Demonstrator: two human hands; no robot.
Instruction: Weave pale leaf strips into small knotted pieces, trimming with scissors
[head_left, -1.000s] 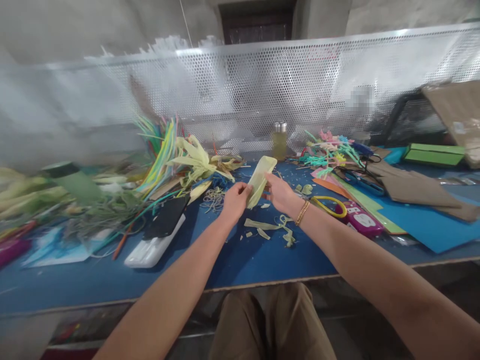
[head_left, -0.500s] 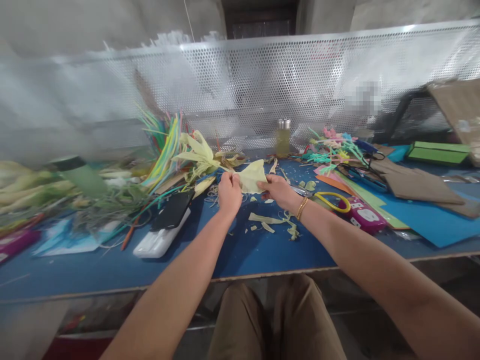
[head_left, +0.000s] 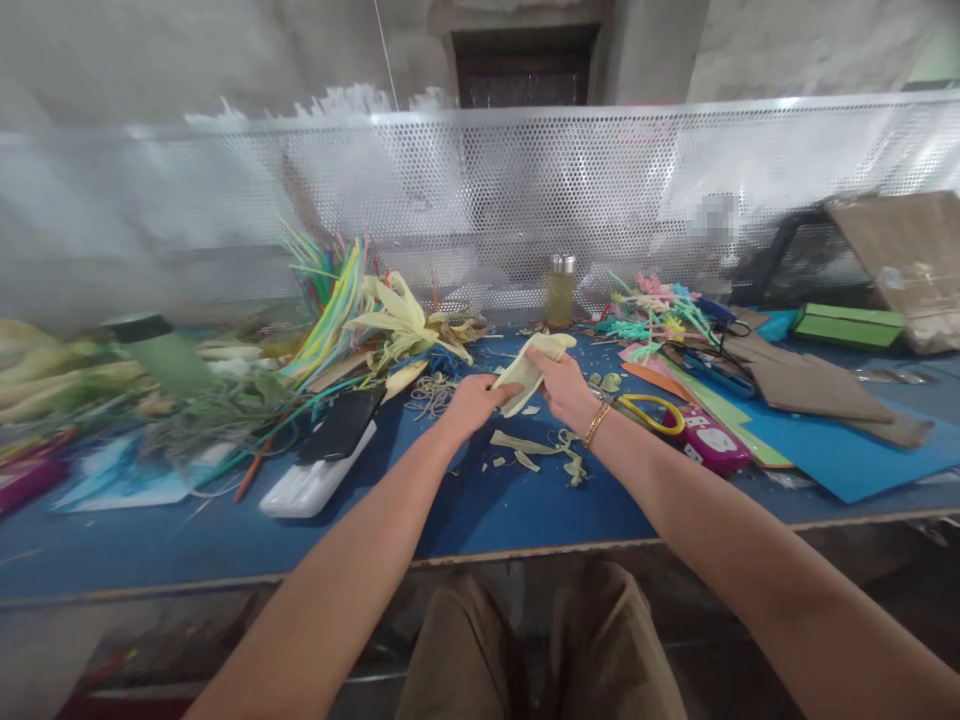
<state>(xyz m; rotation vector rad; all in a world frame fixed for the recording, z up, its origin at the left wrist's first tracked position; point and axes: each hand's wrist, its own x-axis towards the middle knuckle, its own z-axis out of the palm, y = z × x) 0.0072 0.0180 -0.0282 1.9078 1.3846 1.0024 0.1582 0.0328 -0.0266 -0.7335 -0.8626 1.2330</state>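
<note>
A pale yellow-green husk leaf (head_left: 531,366) is held above the blue table (head_left: 510,510) between both hands. My left hand (head_left: 472,400) pinches its lower end. My right hand (head_left: 564,388), with a gold bracelet at the wrist, grips its upper part, which curls over the fingers. Trimmed husk strips (head_left: 540,452) lie on the table just below the hands.
A heap of husks and coloured strips (head_left: 360,310) lies at the left, with a black phone (head_left: 341,425) on a white case (head_left: 307,490). Yellow-handled scissors (head_left: 651,413), a pink box (head_left: 709,445), coloured paper (head_left: 840,450) and a jar (head_left: 561,288) stand to the right. A perforated metal screen (head_left: 525,200) backs the table.
The leaf stood upright, was then spread wide between the hands, and is now folded narrow and curled over my right fingers. Both hands stayed close together above the scraps.
</note>
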